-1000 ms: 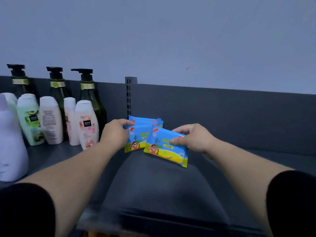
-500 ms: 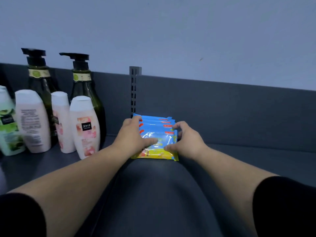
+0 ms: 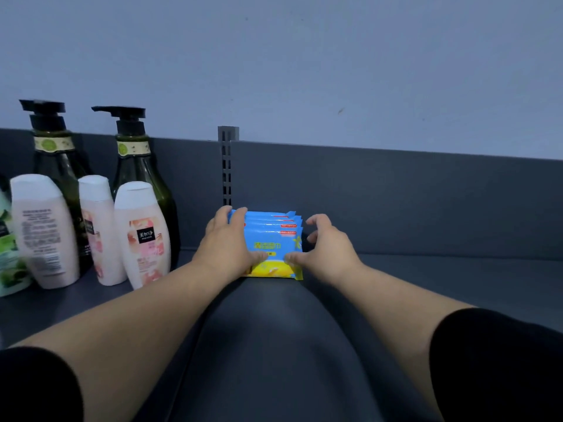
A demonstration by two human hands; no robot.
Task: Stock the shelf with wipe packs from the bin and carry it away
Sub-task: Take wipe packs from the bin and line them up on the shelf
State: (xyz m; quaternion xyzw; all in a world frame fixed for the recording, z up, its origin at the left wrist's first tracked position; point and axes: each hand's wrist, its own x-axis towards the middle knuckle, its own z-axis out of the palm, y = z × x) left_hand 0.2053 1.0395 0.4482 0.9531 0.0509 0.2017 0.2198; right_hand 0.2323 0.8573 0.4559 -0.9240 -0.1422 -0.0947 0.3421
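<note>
Two dark green pump bottles (image 3: 137,172) stand far left against the back panel (image 3: 396,202), w/ three pale pink lotion bottles (image 3: 143,236) upright in front of them & a green-labelled bottle (image 3: 7,257) cut off by the frame edge. Moving right, a slotted upright (image 3: 227,166) rises at the back. Just in front of it, approx centre of view, the wipe packs (image 3: 272,236) lie stacked & fanned on the dark grey shelf (image 3: 457,284), blue w/ yellow along the near edge. Left hand (image 3: 227,245) grasps the stack's left side: fingers curl over the far-left corner, thumb lies across the front pack's face. Right hand (image 3: 327,251) sits on the other side, loosened. Its fingers curve in the air, apart from the packs' right edge, w/ only the thumb tip touching the front pack near its lower edge. Both forearms are bare, black sleeves (image 3: 502,360) at the bottom corners.
</note>
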